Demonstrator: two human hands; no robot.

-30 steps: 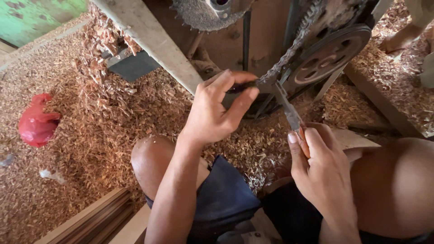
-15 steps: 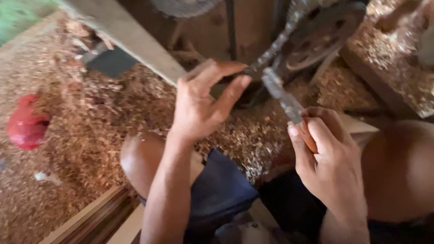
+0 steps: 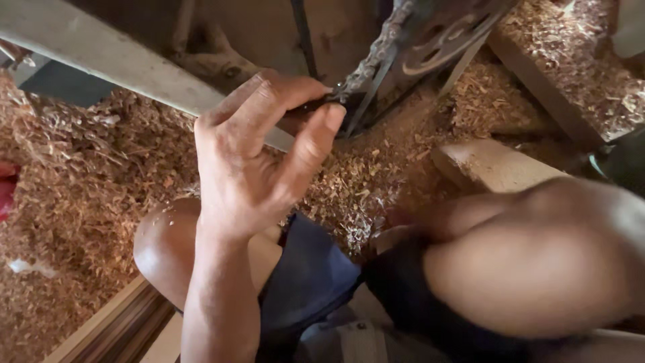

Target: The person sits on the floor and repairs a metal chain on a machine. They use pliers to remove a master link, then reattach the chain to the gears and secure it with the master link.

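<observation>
My left hand [image 3: 259, 158] is raised in the middle of the view, thumb and fingers pinched on the lower end of a rusty metal chain [image 3: 366, 64]. The chain runs up and to the right to a spoked metal wheel [image 3: 443, 37] at the top edge. No part of my right hand shows; only a blurred bare knee [image 3: 537, 269] fills the lower right. My other knee [image 3: 164, 238] sits below the left wrist, with dark shorts [image 3: 309, 275] between the legs.
Wood shavings [image 3: 80, 181] cover the floor. A pale wooden beam [image 3: 101, 50] slants across the top left, and a wooden block [image 3: 490, 165] lies right of centre. Planks [image 3: 114, 323] lie at the lower left. A red object [image 3: 5, 188] touches the left edge.
My right hand and the tool it held at the chain have dropped out of view. The view has moved in closer. My left hand stays pinched on the chain end.
</observation>
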